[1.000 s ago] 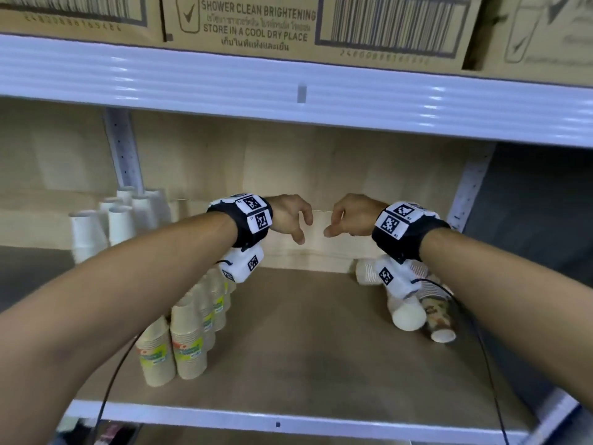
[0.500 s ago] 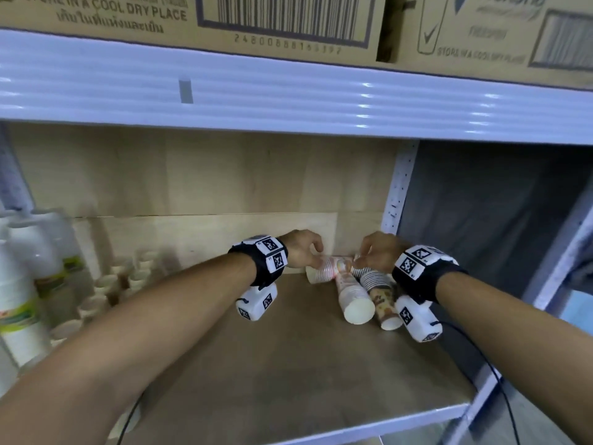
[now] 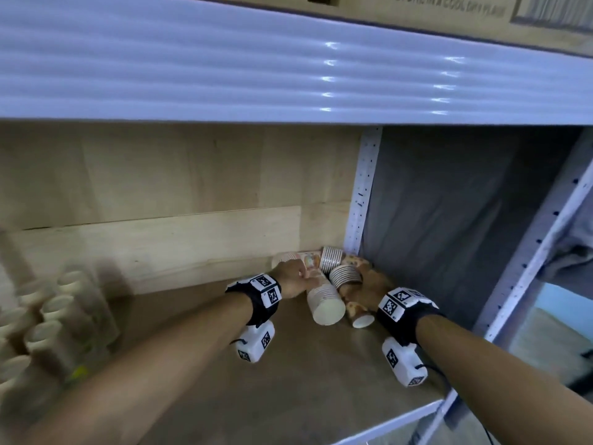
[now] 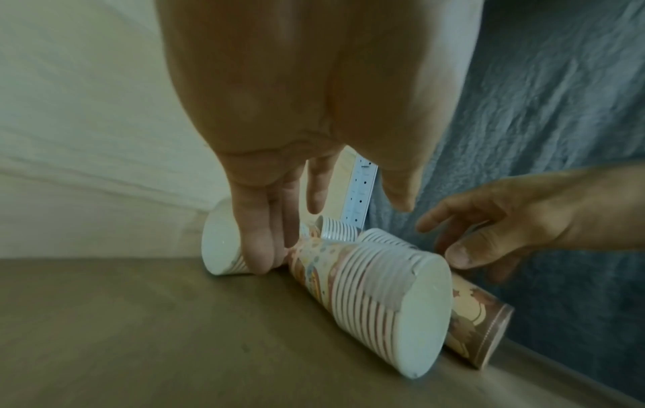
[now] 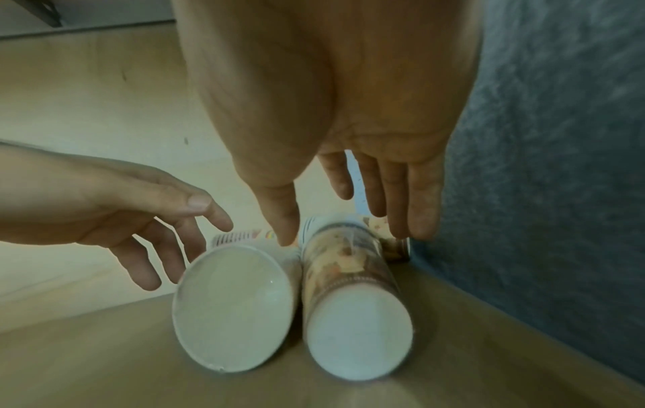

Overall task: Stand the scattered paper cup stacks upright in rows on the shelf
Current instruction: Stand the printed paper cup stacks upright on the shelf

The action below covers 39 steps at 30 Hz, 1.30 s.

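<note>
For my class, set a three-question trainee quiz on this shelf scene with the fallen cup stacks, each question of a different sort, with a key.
1. True or false: the cup stacks in the shelf's right rear corner stand upright.
2. Which does the left hand touch? A: the stack along the back board; B: the brown-printed stack; C: nothing.
3. Fill in: the right hand's fingers are ____ above the brown-printed stack.

Key: 1 false, they lie on their sides; 2 A, fingertips rest on it; 3 spread, holding nothing.
</note>
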Tool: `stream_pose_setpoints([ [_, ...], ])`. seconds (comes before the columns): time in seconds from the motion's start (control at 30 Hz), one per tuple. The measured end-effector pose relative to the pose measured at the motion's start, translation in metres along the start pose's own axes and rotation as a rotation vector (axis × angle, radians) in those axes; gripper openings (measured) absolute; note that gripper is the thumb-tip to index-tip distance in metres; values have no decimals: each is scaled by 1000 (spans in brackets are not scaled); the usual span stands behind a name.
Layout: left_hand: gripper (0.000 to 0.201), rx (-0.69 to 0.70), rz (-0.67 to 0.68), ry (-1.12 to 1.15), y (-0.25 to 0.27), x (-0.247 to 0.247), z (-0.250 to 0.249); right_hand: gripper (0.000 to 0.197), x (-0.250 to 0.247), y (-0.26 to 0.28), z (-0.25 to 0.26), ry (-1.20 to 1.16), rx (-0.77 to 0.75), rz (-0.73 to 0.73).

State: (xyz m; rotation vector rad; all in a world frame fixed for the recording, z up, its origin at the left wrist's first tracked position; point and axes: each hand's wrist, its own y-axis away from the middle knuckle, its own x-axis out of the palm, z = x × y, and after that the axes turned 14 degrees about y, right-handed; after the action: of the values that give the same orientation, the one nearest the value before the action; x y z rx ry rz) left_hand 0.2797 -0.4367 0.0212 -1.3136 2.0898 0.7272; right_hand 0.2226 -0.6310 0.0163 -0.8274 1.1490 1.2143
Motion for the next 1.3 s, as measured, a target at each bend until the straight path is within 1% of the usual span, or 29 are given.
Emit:
stream_pose_setpoints([
  [0.1,58,-37,8,36,-11,10,5,85,7,-3,-7,-41,26,26],
  [0.17,59,-30,15,47,-19,16,7,87,12,-6,-12,-59,51,61],
  [0.27,63,-29,37,43,-27,25,6,105,21,-10,-17,-72,67,91],
  [0.3,62,-31,38,45,-28,28,5,110,24,-11,-17,-84,68,87],
  [0.37,50,-40,32,75,-30,32,2,117,27,-11,-17,-122,71,80],
  [0.4,48,-45,29,98,-30,34,1,120,29,-11,-16,-144,74,78],
  [0.43,52,-59,33,124,-30,35,1,123,31,-11,-16,-156,72,77],
  [0.53,80,-112,51,190,-32,38,1,127,33,-10,-16,-139,74,80],
  [0.57,86,-135,62,212,-33,39,2,127,34,-10,-16,-132,81,82],
  [0.73,99,-209,97,378,-30,41,4,131,37,-13,-16,-143,112,88],
  [0.83,98,-223,100,425,-29,40,5,124,36,-11,-15,-87,129,90],
  [0.9,90,-196,84,409,-28,39,8,117,34,-10,-15,-38,136,82],
  [1.0,80,-162,83,446,-25,38,11,108,29,-6,-12,6,149,65],
  [1.13,75,-118,92,433,-16,35,11,83,19,3,-3,57,187,11],
  [1.23,75,-77,91,391,-8,32,13,66,12,10,4,94,176,-38],
  [1.3,79,-52,98,366,-3,29,15,57,7,15,10,88,141,-60],
])
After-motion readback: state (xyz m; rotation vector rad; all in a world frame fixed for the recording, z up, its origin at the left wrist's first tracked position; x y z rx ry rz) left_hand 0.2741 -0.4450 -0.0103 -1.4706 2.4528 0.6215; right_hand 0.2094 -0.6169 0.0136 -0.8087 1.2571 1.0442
